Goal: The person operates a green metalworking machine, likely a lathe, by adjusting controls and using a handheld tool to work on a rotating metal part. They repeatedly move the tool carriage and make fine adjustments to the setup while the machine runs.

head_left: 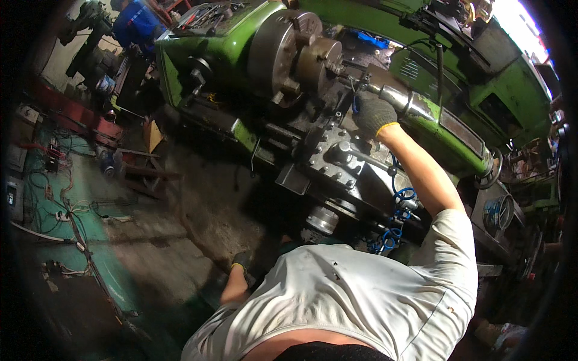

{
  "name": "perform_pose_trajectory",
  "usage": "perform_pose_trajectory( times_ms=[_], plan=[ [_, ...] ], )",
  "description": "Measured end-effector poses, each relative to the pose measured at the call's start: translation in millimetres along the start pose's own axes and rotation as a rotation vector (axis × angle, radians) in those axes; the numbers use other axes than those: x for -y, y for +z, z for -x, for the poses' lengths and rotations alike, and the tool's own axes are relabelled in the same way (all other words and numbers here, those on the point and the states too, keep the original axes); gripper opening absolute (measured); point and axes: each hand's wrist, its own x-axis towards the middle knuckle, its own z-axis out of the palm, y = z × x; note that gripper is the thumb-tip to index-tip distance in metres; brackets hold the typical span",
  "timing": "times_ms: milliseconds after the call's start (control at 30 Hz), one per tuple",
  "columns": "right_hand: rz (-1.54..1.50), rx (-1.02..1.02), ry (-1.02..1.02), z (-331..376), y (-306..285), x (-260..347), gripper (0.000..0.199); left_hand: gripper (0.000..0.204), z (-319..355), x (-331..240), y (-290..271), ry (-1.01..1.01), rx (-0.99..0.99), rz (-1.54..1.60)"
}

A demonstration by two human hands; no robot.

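Observation:
My right hand (374, 114), in a dark knit glove with a yellow cuff, is closed beside the tailstock (400, 101) of a green lathe. A bit of blue and a thin nozzle show at its fingers, like an air blow gun (355, 103); the glove hides most of it. To the left, a round metal workpiece (318, 65) sits in the large chuck (270, 57). Below the hand is the square bolted tool post (331, 150) with its lever (373, 161). My left hand (241, 260), also gloved, hangs low by my side, its fingers in shadow.
A coiled blue hose (392, 231) hangs at the carriage's front. Hand tools (208, 15) lie on the headstock. Cables (75, 222) run over the green floor at left, near a red metal frame (78, 114). The tailstock handwheel (494, 169) juts out at right.

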Motion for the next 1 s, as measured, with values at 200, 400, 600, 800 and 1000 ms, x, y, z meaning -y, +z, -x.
perform_pose_trajectory(
  times_ms=[200,400,600,800,1000],
  plan=[
    [-0.043,-0.092,-0.041,0.5,5.5,-6.2,0.034,0.042,-7.6,1.7,-4.9,-0.006,0.024,0.005],
    [-0.013,0.083,-0.006,-7.7,-0.4,-9.8,0.034,0.039,-19.2,5.1,-9.5,-0.023,-0.060,0.241],
    [-0.020,-0.009,-0.037,-1.3,-3.4,-4.2,0.032,0.044,-16.9,0.8,0.8,0.105,-0.128,0.038],
    [0.016,0.070,-0.011,-16.4,6.7,-13.0,0.033,0.048,-26.7,1.2,-4.2,0.019,0.140,-0.179],
    [0.022,0.088,0.036,-10.8,-8.5,-1.5,0.035,0.048,-19.1,5.0,0.1,0.025,-0.031,-0.042]
  ],
)
